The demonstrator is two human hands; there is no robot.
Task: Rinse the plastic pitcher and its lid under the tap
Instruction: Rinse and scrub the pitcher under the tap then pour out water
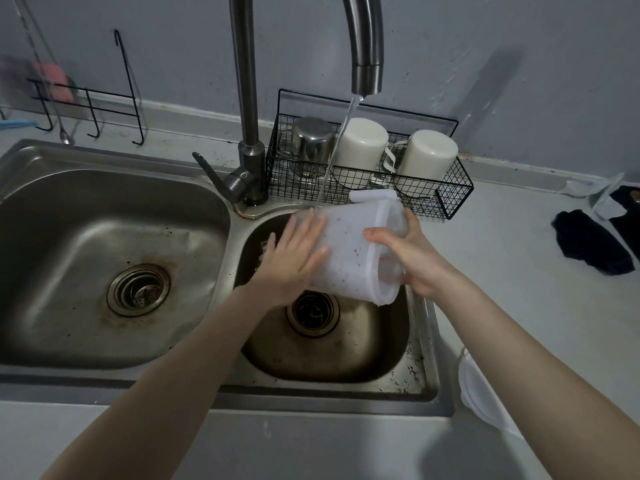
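Observation:
The translucent white plastic pitcher lies on its side above the small right sink basin, its mouth facing right. My right hand grips its rim, thumb over the outside and fingers at the opening. My left hand presses flat with straight fingers against the pitcher's wall and base. Water runs from the tap spout and lands on the pitcher near its base. A white lid lies on the counter to the right of the sink, partly hidden by my right forearm.
A larger left basin adjoins. A black wire basket behind the sink holds one steel and two white upturned cups. A dark cloth lies at the right. A hook rack with a pink sponge hangs at the left.

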